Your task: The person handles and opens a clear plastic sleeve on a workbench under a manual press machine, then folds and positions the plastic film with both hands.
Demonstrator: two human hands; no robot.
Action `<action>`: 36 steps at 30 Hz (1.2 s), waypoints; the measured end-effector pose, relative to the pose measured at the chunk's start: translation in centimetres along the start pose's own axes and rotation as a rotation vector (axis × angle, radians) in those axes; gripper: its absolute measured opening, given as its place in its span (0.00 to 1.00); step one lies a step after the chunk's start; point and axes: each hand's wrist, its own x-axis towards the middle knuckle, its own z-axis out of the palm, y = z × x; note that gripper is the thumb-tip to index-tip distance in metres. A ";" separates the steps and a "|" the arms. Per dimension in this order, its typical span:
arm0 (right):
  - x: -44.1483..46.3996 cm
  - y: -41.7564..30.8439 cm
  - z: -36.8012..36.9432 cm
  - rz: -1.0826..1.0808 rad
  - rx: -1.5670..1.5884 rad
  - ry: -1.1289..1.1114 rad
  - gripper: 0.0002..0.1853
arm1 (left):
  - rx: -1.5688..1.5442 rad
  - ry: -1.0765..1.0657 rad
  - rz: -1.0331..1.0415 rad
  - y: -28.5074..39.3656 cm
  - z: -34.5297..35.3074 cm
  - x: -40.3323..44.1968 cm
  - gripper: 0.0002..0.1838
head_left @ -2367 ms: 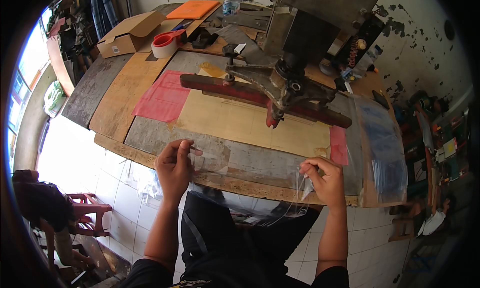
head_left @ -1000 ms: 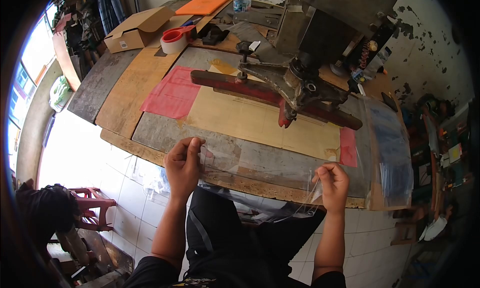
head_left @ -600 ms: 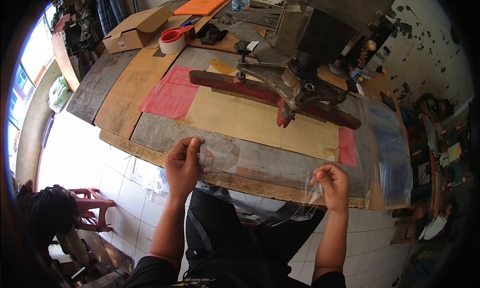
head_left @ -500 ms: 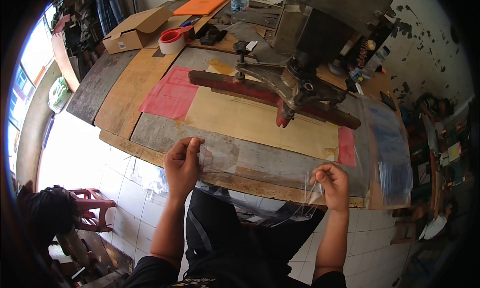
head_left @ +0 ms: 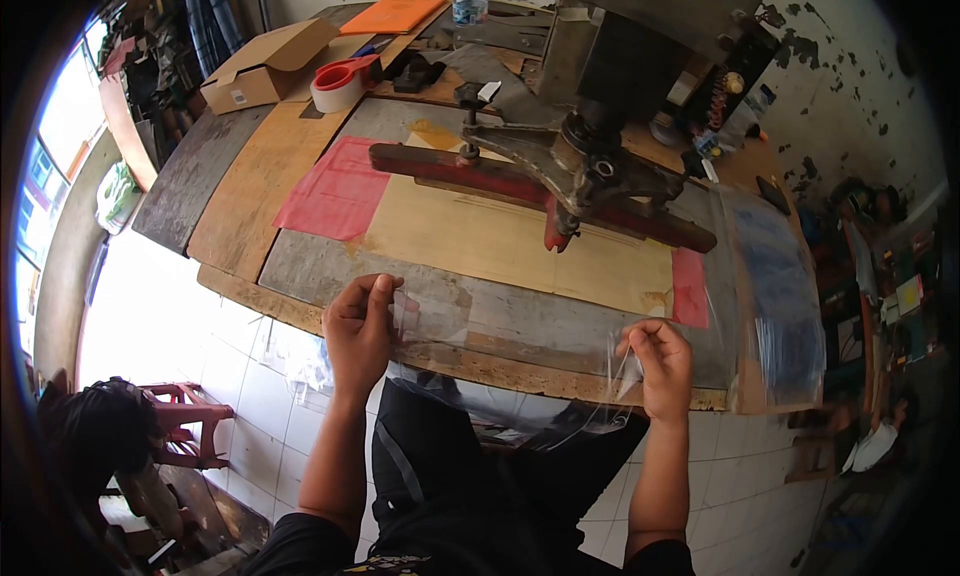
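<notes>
A clear plastic sheet (head_left: 500,408) hangs between my two hands, sagging over the front edge of the worktable and above my lap. My left hand (head_left: 358,324) pinches its left end between thumb and fingers. At the other end my right hand (head_left: 660,361) is closed on the sheet, which shows creases and glare there. Just beyond lies a yellowish board (head_left: 500,241) with red sheets (head_left: 335,188) at its ends. Over the board stands the press head (head_left: 590,176) with a long red-edged bar (head_left: 480,176).
A stack of clear plastic sheets (head_left: 785,306) lies at the table's right. Toward the back left are a cardboard box (head_left: 255,76), a tape roll (head_left: 338,88), an orange folder (head_left: 395,16) and a water bottle (head_left: 470,4). A red stool (head_left: 195,426) and another person (head_left: 95,431) are lower left.
The view has shifted very slightly. Both hands keep their hold on the plastic sheet, with almost no movement.
</notes>
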 end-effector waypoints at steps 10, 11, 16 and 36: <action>0.0 -0.2 1.0 -0.089 0.029 0.071 0.08 | -0.021 -0.018 0.038 -0.2 0.0 0.0 0.16; 0.0 -0.3 1.1 -0.105 0.017 0.072 0.08 | -0.032 -0.020 0.041 -0.3 0.0 0.0 0.15; -0.2 -0.2 1.0 -0.091 0.017 0.084 0.07 | -0.083 -0.045 0.051 -0.5 -0.1 0.1 0.15; -0.2 -0.8 0.7 -0.118 0.095 0.130 0.06 | -0.091 -0.130 -0.011 0.7 -0.4 0.0 0.16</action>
